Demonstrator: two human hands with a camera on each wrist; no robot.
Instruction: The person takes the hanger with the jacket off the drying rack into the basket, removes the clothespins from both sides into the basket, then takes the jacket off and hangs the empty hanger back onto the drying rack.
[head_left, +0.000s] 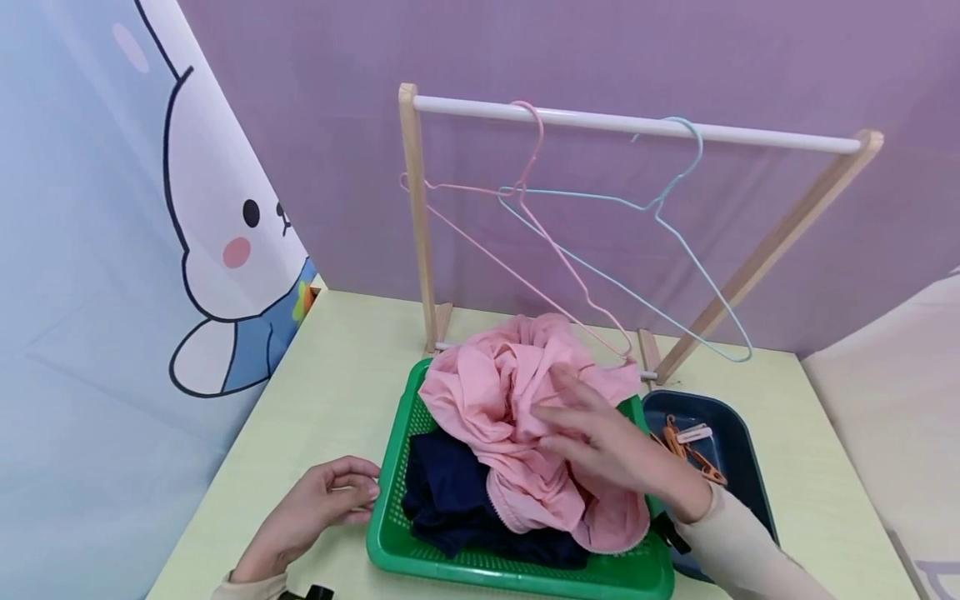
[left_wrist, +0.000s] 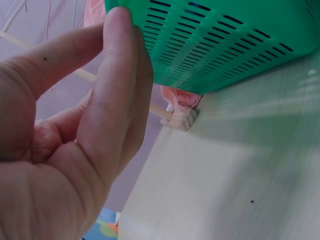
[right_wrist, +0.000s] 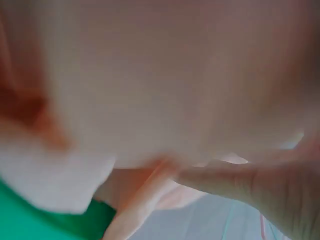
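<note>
A pink garment [head_left: 480, 387] lies bunched on top of a folded navy garment [head_left: 457, 500] in a green slotted basket [head_left: 405, 564]. My right hand [head_left: 600, 433] is over the pink garment with its fingers spread and extended, none of them curled around the cloth. In the right wrist view a large blur covers most of the picture, and pink cloth [right_wrist: 135, 210] shows near the thumb. At the basket's left side, my left hand [head_left: 322, 504] touches the rim with loosely bent fingers. The left wrist view shows its fingertips [left_wrist: 119, 25] against the green edge.
Behind the basket stands a wooden rack with a white bar [head_left: 600, 119], where a pink hanger [head_left: 555, 242] and a light blue hanger [head_left: 693, 258] hang. To the right, a dark tray [head_left: 738, 442] holds orange clips [head_left: 675, 437] and a pale clip [head_left: 694, 433].
</note>
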